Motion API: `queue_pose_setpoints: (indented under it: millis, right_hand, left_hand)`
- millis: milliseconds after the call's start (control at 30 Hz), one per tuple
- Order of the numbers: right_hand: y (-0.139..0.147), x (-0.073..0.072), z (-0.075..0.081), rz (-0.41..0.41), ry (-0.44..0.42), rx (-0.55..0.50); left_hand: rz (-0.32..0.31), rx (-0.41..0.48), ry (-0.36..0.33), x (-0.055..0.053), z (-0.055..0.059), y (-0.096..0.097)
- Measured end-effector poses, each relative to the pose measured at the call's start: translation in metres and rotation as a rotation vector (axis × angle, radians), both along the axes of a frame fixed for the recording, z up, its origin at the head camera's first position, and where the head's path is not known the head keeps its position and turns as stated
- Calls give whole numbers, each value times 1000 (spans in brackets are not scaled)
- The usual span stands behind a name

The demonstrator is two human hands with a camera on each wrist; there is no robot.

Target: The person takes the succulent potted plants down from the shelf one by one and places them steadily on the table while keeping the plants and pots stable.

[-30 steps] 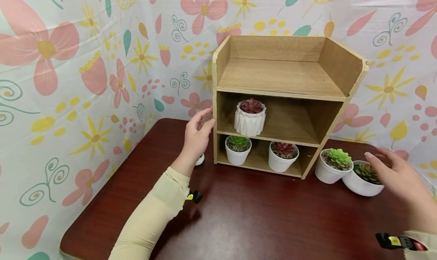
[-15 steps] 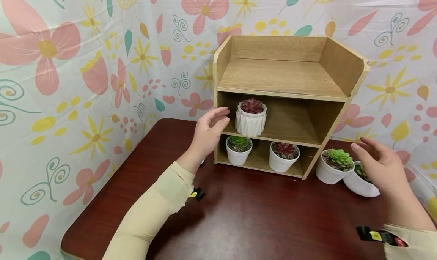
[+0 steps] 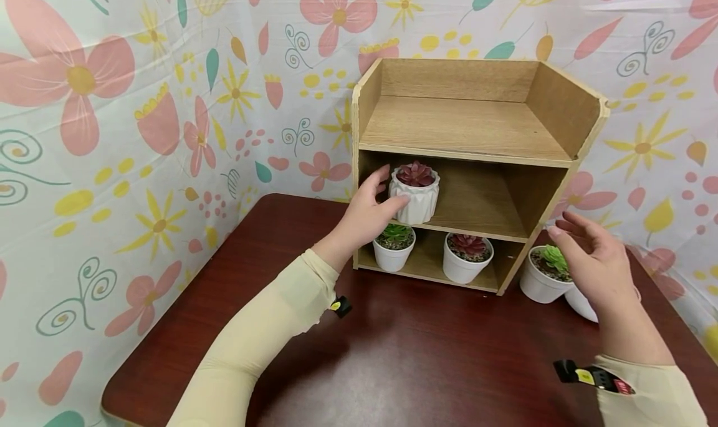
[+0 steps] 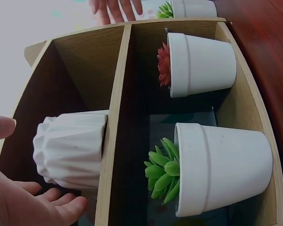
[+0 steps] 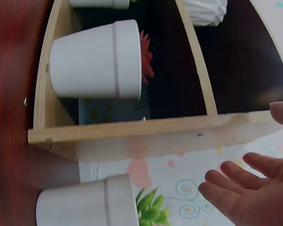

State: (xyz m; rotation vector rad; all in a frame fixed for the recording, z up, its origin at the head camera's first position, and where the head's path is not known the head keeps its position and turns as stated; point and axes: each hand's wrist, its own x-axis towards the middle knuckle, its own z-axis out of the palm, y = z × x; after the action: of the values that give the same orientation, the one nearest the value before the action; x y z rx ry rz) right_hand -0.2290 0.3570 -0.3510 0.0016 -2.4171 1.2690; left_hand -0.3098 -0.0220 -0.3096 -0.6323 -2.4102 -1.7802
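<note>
A ribbed white pot (image 3: 417,204) with a dark red succulent stands on the middle shelf of a wooden shelf unit (image 3: 471,128). My left hand (image 3: 367,212) is at its left side, the thumb in front of the pot and the fingers reaching in behind. In the left wrist view the thumb stands apart from the pot and the relaxed fingers lie beside it. My right hand (image 3: 603,268) hovers in the air off the unit's right side, fingers loosely bent and holding nothing. It overlaps a green succulent pot (image 3: 541,287) in the head view.
On the bottom shelf stand a green succulent pot (image 3: 394,257) and a red succulent pot (image 3: 462,266). A low white bowl (image 3: 581,305) is partly hidden behind the right hand. The dark red table (image 3: 426,364) meets a flowered cloth (image 3: 168,134) at the back and left.
My left hand has moved right, from outside the unit's left edge to the ribbed pot. My right hand has drifted left toward the unit, now covering more of the bowl.
</note>
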Motion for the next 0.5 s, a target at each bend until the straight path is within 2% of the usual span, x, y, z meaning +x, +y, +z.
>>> queue_pose_setpoints:
  millis: [267, 500]
  right_hand:
    - [-14, -5, 3, 10, 14, -35]
    - [-25, -11, 4, 24, 44, -55]
  left_hand:
    - [58, -76, -17, -17, -1, 11]
    - [103, -69, -37, -28, -4, 19]
